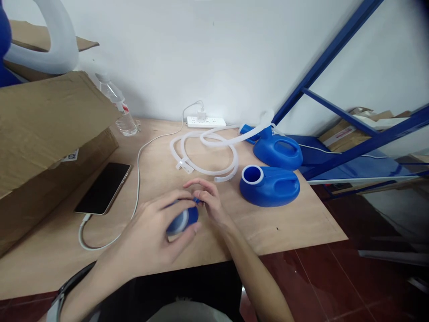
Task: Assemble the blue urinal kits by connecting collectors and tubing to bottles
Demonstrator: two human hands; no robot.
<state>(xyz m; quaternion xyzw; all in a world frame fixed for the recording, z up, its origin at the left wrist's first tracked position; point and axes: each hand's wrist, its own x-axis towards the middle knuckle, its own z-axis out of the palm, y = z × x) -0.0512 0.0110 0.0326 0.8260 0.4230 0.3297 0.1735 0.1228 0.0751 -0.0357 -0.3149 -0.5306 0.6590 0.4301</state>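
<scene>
My left hand [157,228] is wrapped round a blue cap [192,215] with a pale ring, partly hidden by the fingers and slightly blurred. At the cap's far end, the fingers of my right hand [211,202] pinch a small blue spout [196,201]. To the right lies a blue plastic urinal bottle [278,190], its wide white-rimmed mouth uncovered. Behind it, a second blue urinal bottle [283,152] has a blue cap on its neck and a clear hose at its top. The coiled hose [214,172] rests beyond my hands.
A cardboard box [50,129] fills the left side, with a blue and white item above it. Near it are a phone [103,188] on a white cable and a water bottle [119,107]. A power strip [206,121] lies by the wall; a blue metal rack [335,112] stands right.
</scene>
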